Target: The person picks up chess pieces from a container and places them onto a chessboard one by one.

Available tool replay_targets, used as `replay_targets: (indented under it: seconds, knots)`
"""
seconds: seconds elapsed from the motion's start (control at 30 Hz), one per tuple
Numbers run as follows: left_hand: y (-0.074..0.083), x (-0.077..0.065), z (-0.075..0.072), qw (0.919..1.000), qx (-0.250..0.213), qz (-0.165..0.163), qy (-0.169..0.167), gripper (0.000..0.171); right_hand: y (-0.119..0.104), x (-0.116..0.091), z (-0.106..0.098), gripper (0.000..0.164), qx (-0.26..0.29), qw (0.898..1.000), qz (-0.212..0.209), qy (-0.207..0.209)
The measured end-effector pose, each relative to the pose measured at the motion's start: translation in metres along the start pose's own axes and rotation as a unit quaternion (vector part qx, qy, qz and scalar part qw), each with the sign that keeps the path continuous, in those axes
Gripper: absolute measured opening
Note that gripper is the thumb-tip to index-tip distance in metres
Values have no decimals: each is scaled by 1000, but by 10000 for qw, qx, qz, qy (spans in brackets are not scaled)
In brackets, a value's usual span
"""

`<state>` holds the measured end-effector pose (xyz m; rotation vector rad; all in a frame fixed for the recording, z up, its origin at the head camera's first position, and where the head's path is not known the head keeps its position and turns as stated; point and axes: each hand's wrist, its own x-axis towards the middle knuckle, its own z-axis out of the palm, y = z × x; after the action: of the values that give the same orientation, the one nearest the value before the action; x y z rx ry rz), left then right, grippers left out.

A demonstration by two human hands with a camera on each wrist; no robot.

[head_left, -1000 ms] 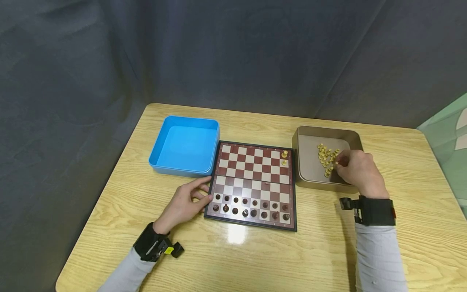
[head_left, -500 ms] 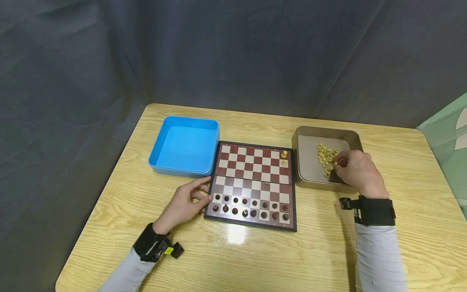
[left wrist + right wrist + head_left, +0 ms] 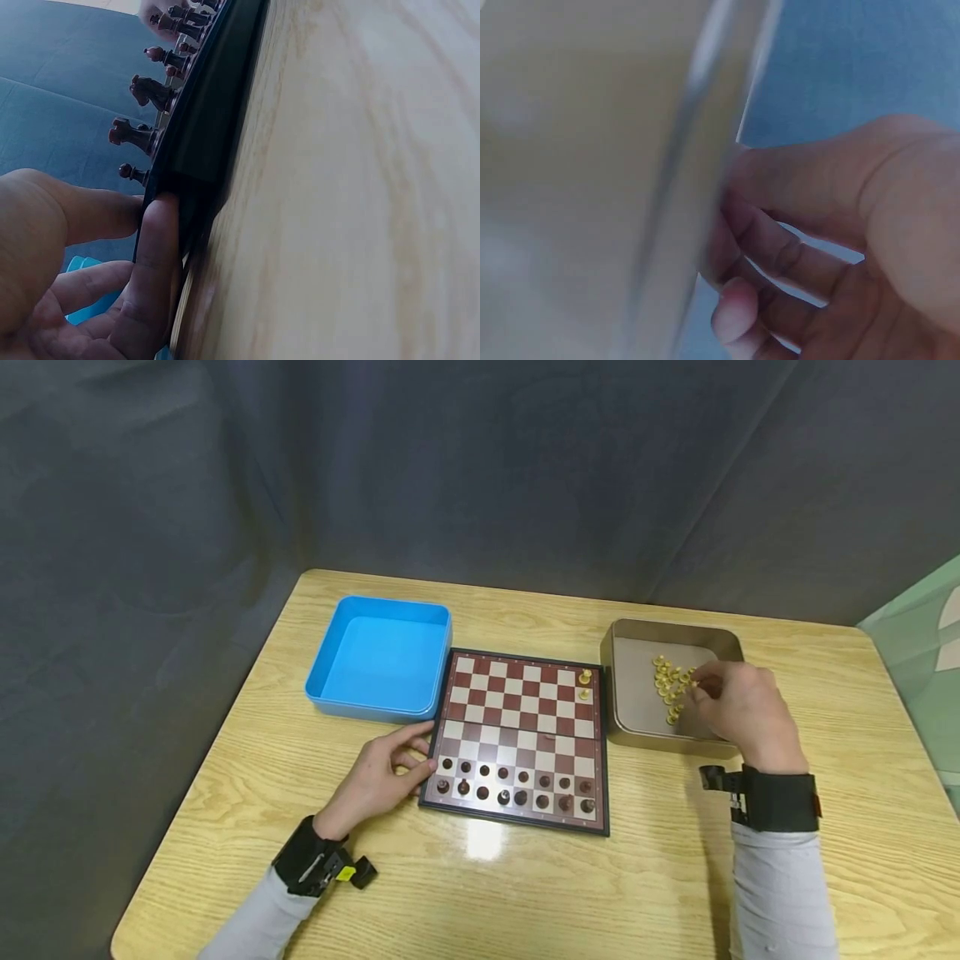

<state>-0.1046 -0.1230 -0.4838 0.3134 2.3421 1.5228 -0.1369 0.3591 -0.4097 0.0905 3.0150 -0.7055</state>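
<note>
Gold chess pieces (image 3: 662, 684) lie loose in the brown box (image 3: 671, 742); there the right hand (image 3: 741, 706) seems to pinch one between thumb and forefinger — picking a piece looks like the step in hand. The next move probably calls for a clean lift over the rim. Just left, the chessboard (image 3: 517, 720) bears two gold pieces (image 3: 585, 677) in its far right corner and dark pieces (image 3: 504, 797) along its near side. The left hand (image 3: 382, 774) touches the board's left edge; whether gripping or resting, I cannot tell.

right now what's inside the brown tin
A loose cluster of gold chess pieces lies in the brown tin. The right hand blocks the near right part, so anything beneath it cannot be seen.
</note>
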Motion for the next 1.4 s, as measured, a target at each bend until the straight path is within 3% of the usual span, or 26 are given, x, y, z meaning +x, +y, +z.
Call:
replay_targets:
  seconds: [0.5, 0.8, 1.13, 1.4]
  knots:
    - [-1, 0, -2, 9999, -130, 58, -56, 61, -46, -2, -6, 19, 162, 9919, -935, 846]
    - [0, 0, -1, 9998, -202, -10, -57, 62, -68, 3, 2, 20, 416, 9906, -1138, 641]
    - [1, 1, 0, 9998, -210, -1, -65, 62, -83, 13, 16, 16, 316, 9820, -1691, 775]
    - [0, 1, 0, 9998, -188, -68, -26, 61, -94, 17, 25, 16, 436, 9795, -1836, 708]
